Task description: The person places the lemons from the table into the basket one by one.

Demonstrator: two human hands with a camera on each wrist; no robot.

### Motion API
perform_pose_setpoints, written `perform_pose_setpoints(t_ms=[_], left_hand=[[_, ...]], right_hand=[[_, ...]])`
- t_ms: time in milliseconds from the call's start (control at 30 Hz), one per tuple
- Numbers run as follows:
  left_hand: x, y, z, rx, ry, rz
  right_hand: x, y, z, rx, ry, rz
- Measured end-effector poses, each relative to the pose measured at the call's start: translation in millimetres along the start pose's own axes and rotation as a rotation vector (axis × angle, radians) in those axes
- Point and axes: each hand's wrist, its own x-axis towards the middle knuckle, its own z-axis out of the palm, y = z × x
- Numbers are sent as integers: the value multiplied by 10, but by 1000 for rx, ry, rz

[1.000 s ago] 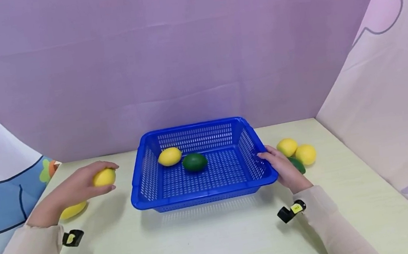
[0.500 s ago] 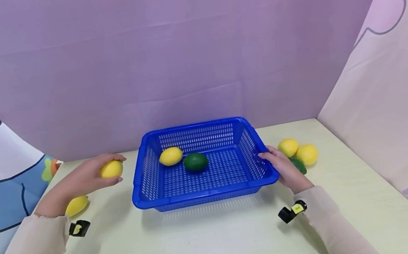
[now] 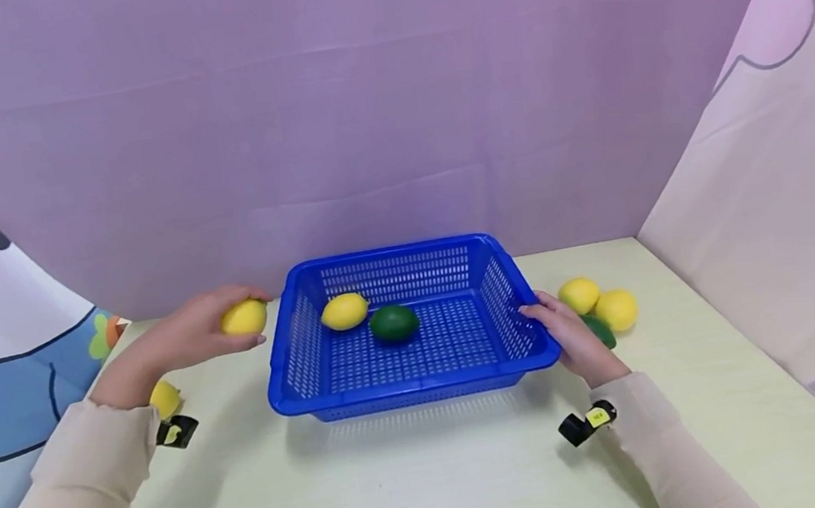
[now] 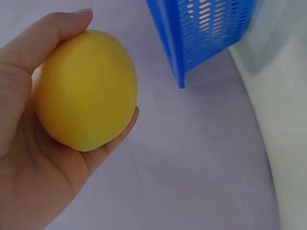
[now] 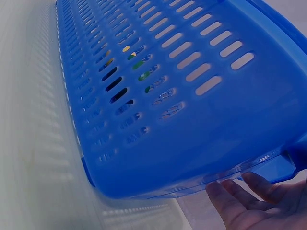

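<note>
My left hand (image 3: 199,335) holds a yellow lemon (image 3: 244,317) between thumb and fingers, just left of the blue basket (image 3: 408,389). In the left wrist view the held lemon (image 4: 87,91) fills the palm, apart from the basket's rim (image 4: 175,48). With the thumb over the rim, my right hand (image 3: 572,337) grips the basket's right side; its fingers (image 5: 225,199) show under the edge in the right wrist view. Inside the basket lie another lemon (image 3: 344,311) and a dark green fruit (image 3: 394,323), side by side.
Right of the right hand, two yellow lemons (image 3: 616,311) and a green fruit (image 3: 599,331) sit together on the pale table (image 3: 403,481). Another yellow fruit (image 3: 165,398) lies partly hidden behind the left wrist. A purple cloth (image 3: 377,123) hangs behind the table.
My left hand has moved right and slightly up with the lemon, up close to the basket's left rim. The right hand keeps its grip, and the basket has hardly shifted.
</note>
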Motion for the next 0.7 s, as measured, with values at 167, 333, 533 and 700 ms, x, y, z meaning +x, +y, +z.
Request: perform_pose_setpoints(t_ms=[167,333,533,700], left_hand=[[88,56,-31,8,-11,25],[176,101,-41,4,-29,37],[282,182,-51,1,-47,30],[373,244,-27,-8,-66,29]], right_hand=[[5,6,-5,-10,2,-10],[3,2,3,-10,7,-6],[5,10,-1,-15,3,-13],[9,14,-5,-19,-1,-13]])
